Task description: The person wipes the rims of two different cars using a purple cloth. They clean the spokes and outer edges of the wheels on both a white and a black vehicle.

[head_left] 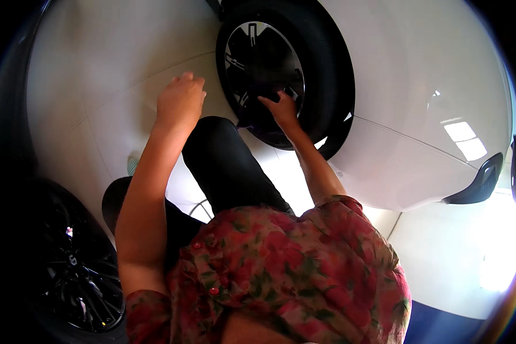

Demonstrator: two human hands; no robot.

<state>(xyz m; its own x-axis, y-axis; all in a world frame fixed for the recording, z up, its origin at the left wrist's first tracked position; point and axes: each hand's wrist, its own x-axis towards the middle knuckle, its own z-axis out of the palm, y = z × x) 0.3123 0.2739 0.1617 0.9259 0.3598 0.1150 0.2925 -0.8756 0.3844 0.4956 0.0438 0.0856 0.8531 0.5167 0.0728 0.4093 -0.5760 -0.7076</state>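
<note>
My right hand [283, 109] is at the lower part of a car wheel [297, 43], its fingers bent over a dark purplish cloth [264, 92] pressed to the spokes. Part of the cloth hangs past the wheel's lower left edge. The wheel has a black tyre and a black rim with silver-edged spokes. My left hand [181, 98] is raised over the pale floor, left of the wheel and apart from it. Its fingers are curled in, and nothing shows in them; the palm is hidden.
White car bodywork [407, 103] rises right of the wheel, with a dark mirror-like part [480, 180] low on it. Another dark wheel [77, 269] stands at my lower left. Pale tiled floor [114, 69] lies between. My dark-trousered knee [218, 143] is close below the wheel.
</note>
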